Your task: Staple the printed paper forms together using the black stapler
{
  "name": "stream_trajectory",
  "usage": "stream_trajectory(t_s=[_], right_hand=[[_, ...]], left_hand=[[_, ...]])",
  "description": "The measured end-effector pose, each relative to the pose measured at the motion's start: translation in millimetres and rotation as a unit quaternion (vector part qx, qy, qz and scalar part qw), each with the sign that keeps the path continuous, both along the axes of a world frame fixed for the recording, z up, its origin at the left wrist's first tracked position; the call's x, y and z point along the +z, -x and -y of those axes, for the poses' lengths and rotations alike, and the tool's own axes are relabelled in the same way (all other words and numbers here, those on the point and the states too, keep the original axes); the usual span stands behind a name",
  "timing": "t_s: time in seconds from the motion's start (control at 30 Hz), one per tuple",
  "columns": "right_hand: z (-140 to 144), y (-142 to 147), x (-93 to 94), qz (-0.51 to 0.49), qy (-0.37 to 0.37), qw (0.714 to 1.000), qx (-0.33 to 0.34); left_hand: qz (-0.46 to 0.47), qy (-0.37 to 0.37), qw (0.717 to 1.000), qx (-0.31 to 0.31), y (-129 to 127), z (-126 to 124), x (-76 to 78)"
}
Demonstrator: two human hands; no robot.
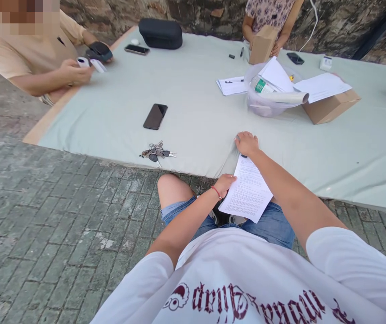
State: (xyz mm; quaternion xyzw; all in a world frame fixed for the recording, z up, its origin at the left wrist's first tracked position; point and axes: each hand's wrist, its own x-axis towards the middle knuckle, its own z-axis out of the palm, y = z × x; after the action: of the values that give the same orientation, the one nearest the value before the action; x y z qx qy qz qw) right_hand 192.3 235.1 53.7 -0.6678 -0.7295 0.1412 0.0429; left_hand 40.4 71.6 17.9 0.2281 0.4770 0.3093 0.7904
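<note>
A printed sheet of paper point(249, 191) lies across my lap at the near edge of the pale green mat point(199, 117). My left hand point(225, 184) grips the sheet's left edge, a red band on the wrist. My right hand point(246, 143) rests on the sheet's far end, fingers curled over a small dark object that is mostly hidden. I sit on the stone paving with bent knees in denim shorts.
A black phone point(155, 116) and a bunch of keys point(156, 152) lie to my left. Ahead right stand a plastic bag with papers point(270, 90) and a cardboard box point(331, 107). One person at far left holds small devices; another at the back holds a box point(263, 44).
</note>
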Motion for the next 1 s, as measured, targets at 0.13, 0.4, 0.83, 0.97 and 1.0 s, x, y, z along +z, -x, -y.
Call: stream_trajectory(t_s=[0.13,0.4,0.83,0.97,1.0], right_hand=[[8.3,1.4,-4.2,-0.003,-0.015,1.0,-0.02],[16.6,6.5,-4.7,-0.003,-0.034,0.999,-0.019],[106.6,-54.7,34.1,-0.231,-0.182,0.924,-0.244],[217.6,-95.0,1.6,-0.358,-0.142,0.872,-0.301],[240.6,-100.4,-10.2,-0.376,-0.119,0.861,-0.322]], left_hand=[[0.002,-0.003,1.0,-0.008,1.2,3.4,-0.5],[0.012,-0.012,1.0,0.0,0.8,6.9,-4.0],[0.011,0.009,1.0,0.026,14.7,26.3,1.2],[0.006,0.018,0.999,0.045,28.9,43.7,-3.0],[0.004,0.018,0.999,0.051,31.8,47.2,-4.3]])
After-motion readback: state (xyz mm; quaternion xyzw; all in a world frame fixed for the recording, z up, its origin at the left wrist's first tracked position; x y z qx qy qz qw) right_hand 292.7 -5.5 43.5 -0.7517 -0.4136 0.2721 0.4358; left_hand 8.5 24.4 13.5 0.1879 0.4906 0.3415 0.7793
